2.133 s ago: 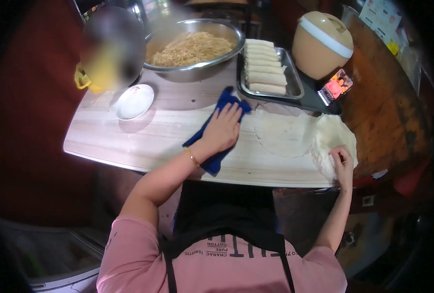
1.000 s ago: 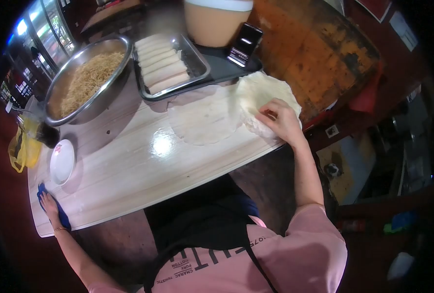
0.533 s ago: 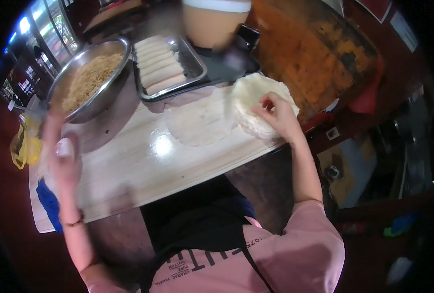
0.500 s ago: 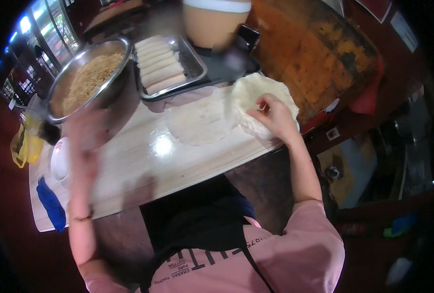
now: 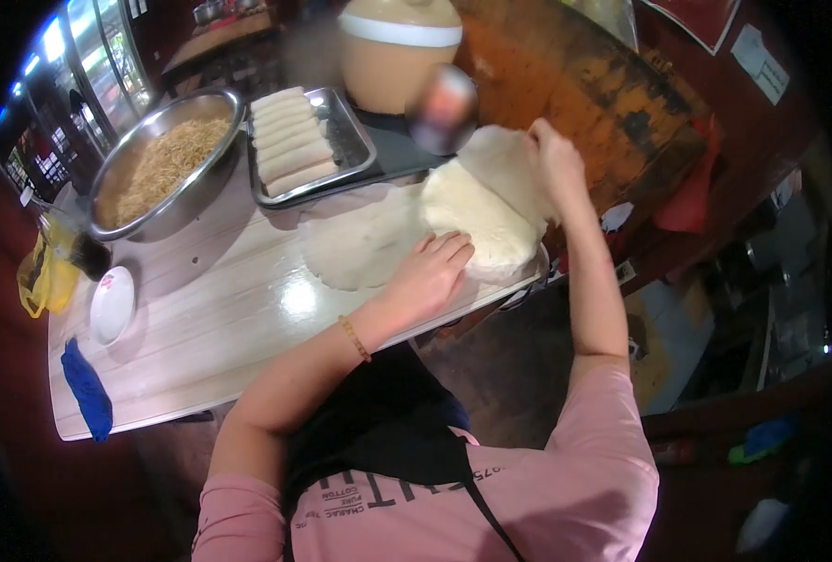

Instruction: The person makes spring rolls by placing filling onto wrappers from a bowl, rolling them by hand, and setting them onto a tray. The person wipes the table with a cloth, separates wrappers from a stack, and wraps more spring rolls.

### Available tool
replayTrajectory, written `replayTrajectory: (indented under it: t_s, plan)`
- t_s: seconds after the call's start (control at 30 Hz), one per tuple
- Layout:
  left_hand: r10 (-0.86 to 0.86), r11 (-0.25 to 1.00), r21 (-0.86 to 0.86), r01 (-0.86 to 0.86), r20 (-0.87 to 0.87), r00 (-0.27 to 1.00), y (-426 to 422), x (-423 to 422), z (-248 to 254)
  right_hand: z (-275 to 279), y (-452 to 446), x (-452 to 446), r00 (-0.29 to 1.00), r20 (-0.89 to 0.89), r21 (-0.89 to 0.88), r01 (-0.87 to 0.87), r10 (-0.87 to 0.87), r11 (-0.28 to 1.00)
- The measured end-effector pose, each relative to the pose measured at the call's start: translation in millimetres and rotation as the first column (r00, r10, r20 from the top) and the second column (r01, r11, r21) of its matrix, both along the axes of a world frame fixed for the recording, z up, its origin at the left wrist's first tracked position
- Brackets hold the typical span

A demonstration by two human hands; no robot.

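Note:
A stack of thin round dough wrappers [image 5: 467, 211] sits at the right end of the table. My right hand [image 5: 556, 164] pinches the edge of the top wrapper [image 5: 505, 164], which is lifted and folded back from the stack. On the near left edge of the stack lies my left hand [image 5: 433, 276], its fingers stretched out flat and holding nothing. Left of the stack, a single thin wrapper [image 5: 355, 244] is spread on the tabletop, partly behind my left hand.
Behind stands a metal tray [image 5: 367, 155] with a row of several white rolls [image 5: 289, 140]. A steel bowl [image 5: 233, 140] of shredded filling [image 5: 172, 169] is at the left. Nearby are a white dish [image 5: 112, 304], a blue cloth [image 5: 88, 389] and a tan pot [image 5: 397, 70].
My left hand has come from near the steel bowl to the stack. My right hand has moved away from me, raising the top wrapper's edge.

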State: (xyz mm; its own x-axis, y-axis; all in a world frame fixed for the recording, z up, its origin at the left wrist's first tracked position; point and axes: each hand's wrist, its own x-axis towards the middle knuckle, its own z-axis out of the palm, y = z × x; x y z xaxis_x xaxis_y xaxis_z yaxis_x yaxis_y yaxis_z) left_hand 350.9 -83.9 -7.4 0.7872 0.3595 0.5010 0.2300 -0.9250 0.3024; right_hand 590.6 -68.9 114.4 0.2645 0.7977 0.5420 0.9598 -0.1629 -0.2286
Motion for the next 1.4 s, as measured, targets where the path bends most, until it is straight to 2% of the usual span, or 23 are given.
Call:
replayTrajectory:
  t_s: [0.1, 0.33, 0.4, 0.43, 0.5, 0.57, 0.6, 0.63, 0.67, 0.7, 0.73, 0.77, 0.83, 0.87, 0.93, 0.97, 1.03, 1.17, 1.2, 1.23, 1.27, 1.33, 1.4]
  plan:
    - [0.017, 1.000, -0.008, -0.017, 0.021, 1.000, -3, -3, -1, 32, 27, 34, 0.984, 0.160, 0.056, 0.069, -0.077, 0.996]
    - [0.004, 0.999, -0.051, -0.003, 0.020, 1.000, 0, -4, -3, 106, 49, 36, 0.946, 0.313, 0.222, 0.016, -0.087, 0.975]
    - [-0.001, 0.997, -0.073, 0.004, 0.030, 1.000, 2, -5, -3, 118, 51, 18, 0.921, 0.371, 0.144, -0.184, 0.119, 0.972]
    - [0.014, 0.987, -0.160, -0.002, 0.069, 0.997, 3, -5, -2, 121, 51, 6, 0.919, 0.375, 0.144, -0.192, 0.126, 0.971]
    - [0.041, 0.969, -0.248, -0.012, 0.111, 0.993, 12, -8, -5, 120, 44, -22, 0.829, 0.395, 0.020, -0.440, 0.397, 0.898]
    - [0.143, 0.872, -0.489, 0.019, 0.292, 0.946, 27, -13, -14, 129, 25, -58, 0.795, 0.353, -0.060, -0.507, 0.494, 0.860]
    - [0.154, 0.868, -0.496, 0.012, 0.291, 0.944, 33, -18, -16, 129, 19, -72, 0.759, 0.303, -0.135, -0.565, 0.576, 0.814]
    - [0.274, 0.818, -0.571, -0.065, 0.289, 0.917, 41, -26, -17, 125, 19, -80, 0.671, 0.303, -0.039, -0.701, 0.677, 0.712]
    - [0.391, 0.755, -0.642, -0.135, 0.275, 0.878, 48, -35, -19, 126, 17, -86, 0.665, 0.298, -0.044, -0.707, 0.685, 0.706]
    - [0.399, 0.749, -0.647, -0.140, 0.272, 0.876, 48, -46, -13, 134, 13, -94, 0.702, 0.198, -0.046, -0.691, 0.685, 0.721]
    - [0.435, 0.558, -0.824, 0.096, 0.390, 0.811, 45, -60, 3, 137, 12, -100, 0.732, 0.097, -0.049, -0.674, 0.675, 0.737]
    - [0.500, 0.326, -0.878, 0.351, 0.475, 0.724, 47, -73, 16, 136, 21, -97, 0.732, 0.018, -0.038, -0.681, 0.682, 0.732]
    - [0.458, 0.128, -0.788, 0.602, 0.585, 0.669, 63, -98, 30, 119, 43, -94, 0.742, -0.058, -0.010, -0.670, 0.668, 0.742]
    - [0.456, 0.124, -0.789, 0.602, 0.584, 0.671, 66, -104, 34, 107, 54, -91, 0.748, -0.128, 0.015, -0.656, 0.652, 0.755]
    - [0.534, 0.327, -0.736, 0.593, 0.662, 0.526, 71, -112, 41, 69, 79, -82, 0.705, -0.187, -0.019, -0.698, 0.684, 0.715]
    - [0.535, 0.323, -0.737, 0.593, 0.659, 0.529, 75, -118, 40, 50, 85, -82, 0.729, -0.193, -0.042, -0.675, 0.657, 0.737]
    - [0.540, 0.431, -0.850, 0.303, 0.512, 0.668, 83, -130, 40, 38, 84, -86, 0.747, -0.200, -0.064, -0.656, 0.634, 0.752]
    - [0.524, 0.502, -0.856, 0.126, 0.416, 0.743, 97, -137, 24, 50, 75, -79, 0.744, -0.240, -0.003, -0.643, 0.624, 0.766]
    - [0.576, 0.610, -0.767, -0.200, 0.256, 0.776, 110, -141, 2, 63, 68, -73, 0.743, -0.221, 0.049, -0.639, 0.632, 0.768]
    - [0.653, 0.656, -0.572, -0.493, 0.102, 0.750, 118, -145, -10, 82, 56, -68, 0.790, -0.156, 0.077, -0.588, 0.592, 0.805]
    - [0.656, 0.654, -0.571, -0.495, 0.103, 0.748, 118, -146, -11, 98, 43, -60, 0.837, -0.089, 0.113, -0.530, 0.540, 0.840]
    - [0.793, 0.609, -0.297, -0.735, 0.210, 0.572, 113, -148, -10, 110, 38, -38, 0.890, -0.016, 0.124, -0.451, 0.456, 0.884]
    - [0.807, 0.588, -0.330, -0.738, 0.177, 0.563, 99, -144, 1, 111, 28, -28, 0.919, 0.026, 0.143, -0.393, 0.393, 0.908]
